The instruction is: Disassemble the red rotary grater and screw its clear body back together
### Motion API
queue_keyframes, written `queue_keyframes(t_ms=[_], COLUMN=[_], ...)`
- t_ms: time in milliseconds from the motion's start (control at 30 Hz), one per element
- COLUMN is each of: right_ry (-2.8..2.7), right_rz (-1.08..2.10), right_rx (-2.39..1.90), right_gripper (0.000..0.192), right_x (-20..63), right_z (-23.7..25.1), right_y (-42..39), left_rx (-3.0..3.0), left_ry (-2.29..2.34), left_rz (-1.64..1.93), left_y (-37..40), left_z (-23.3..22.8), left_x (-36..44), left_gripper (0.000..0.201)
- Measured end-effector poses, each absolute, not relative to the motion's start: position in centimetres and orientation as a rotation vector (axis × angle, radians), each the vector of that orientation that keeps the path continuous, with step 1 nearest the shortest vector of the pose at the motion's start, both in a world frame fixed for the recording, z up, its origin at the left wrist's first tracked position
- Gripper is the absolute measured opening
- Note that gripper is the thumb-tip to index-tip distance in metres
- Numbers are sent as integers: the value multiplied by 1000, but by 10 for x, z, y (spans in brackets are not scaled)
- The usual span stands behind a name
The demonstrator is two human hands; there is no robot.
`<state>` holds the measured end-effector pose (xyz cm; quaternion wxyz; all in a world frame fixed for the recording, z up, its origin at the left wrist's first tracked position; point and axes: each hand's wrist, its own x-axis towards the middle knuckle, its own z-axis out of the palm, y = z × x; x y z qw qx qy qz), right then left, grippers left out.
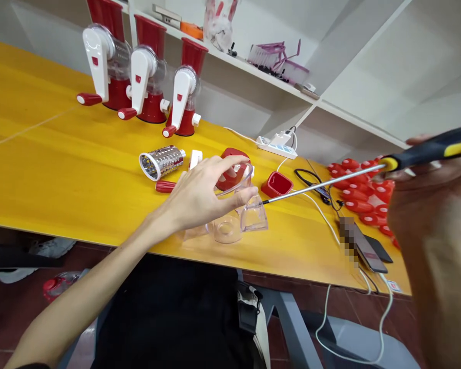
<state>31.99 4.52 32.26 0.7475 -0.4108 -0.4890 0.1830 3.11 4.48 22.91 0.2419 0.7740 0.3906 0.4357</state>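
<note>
1. Currently, at the head view, the left hand [215,187] is pinching the curved rim of a clear plastic housing [230,226], near the table's [80,179] front edge.
2. Opposite, the right hand [426,189] is closing around a screwdriver [338,178]; its slim metal shaft is slanting toward the housing, contact unclear to me.
3. Smooth yellow tabletop is stretching wide leftward, past a perforated metal drum [162,162].
4. A glossy red box [277,184] is standing rightward of the housing.

Desk [80,195]: smooth, glossy | Clear housing [254,215] near its front edge: glossy plastic | Screwdriver shaft [330,182]: smooth metal | Grater drum [166,161]: shiny metal, rough with holes
</note>
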Motion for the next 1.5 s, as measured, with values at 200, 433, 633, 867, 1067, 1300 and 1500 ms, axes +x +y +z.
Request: queue_keyframes(t_ms=[200,433,633,867,1067,1300,1500], right_ry=[-988,-985,-964,-918,-913,-908,-926], right_rz=[442,379,301,296,416,437,366], right_rx=[-1038,-1062,-1061,-1148,-1230,-1264,-1197], right_gripper=[58,68,73,92,78,77,74], right_x=[337,350,348,346,351,348,347], right_z=[284,257,252,259,263,263,259], right_y=[31,21,12,1,1,6,11], left_rx=[2199,2215,2248,2255,2243,2232,2221], left_ry=[1139,1065,1076,1071,1060,1037,998], left_rz=[1138,1113,1108,1098,1081,1056,1083], left_y=[41,40,37,40,40,40,41], left_z=[233,234,233,234,234,233,232], left_x=[28,29,30,26,24,25,24], left_gripper=[65,65,64,60,61,65,65])
